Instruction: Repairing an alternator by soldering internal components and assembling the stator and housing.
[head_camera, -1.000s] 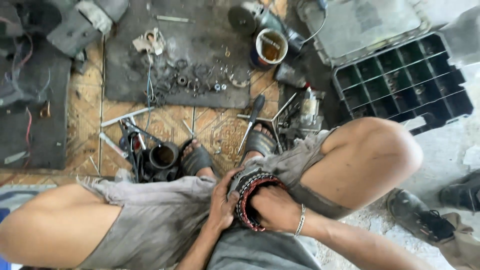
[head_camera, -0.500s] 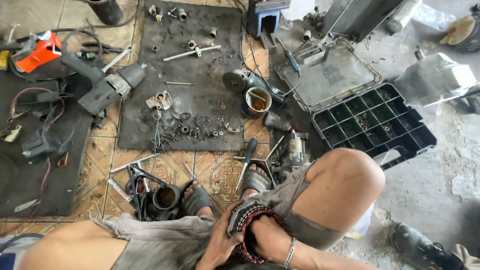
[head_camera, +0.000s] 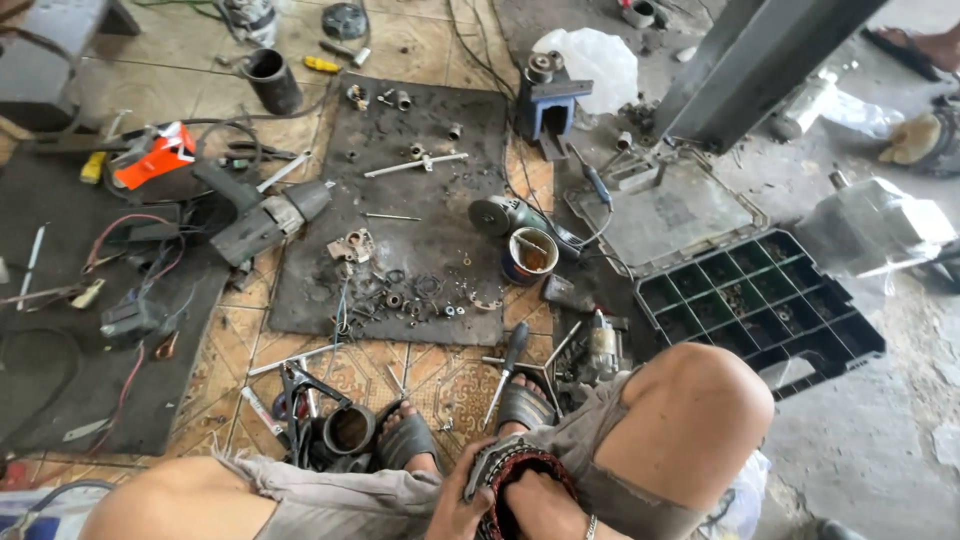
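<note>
1. Head view, the change: the view has lifted since a second ago, so more of the floor (head_camera: 420, 40) shows and the hands now sit at the bottom edge; the grip on the wound coil ring (head_camera: 520, 478) looks unchanged, so the work stays in the lap.
2. Head view, the hands: the left hand (head_camera: 455, 505) is clenched on the ring's left side, fingers wrapped over its rim. The right hand (head_camera: 545, 505) is closed on the lower right part, its fingers partly cut off by the frame.
3. Head view, around them: the ring lies between the knees, above the sandalled feet. A screwdriver (head_camera: 505, 370) lies just ahead, a dark mat (head_camera: 420, 250) strewn with small parts beyond, and a black compartment case (head_camera: 760, 305) to the right.
</note>
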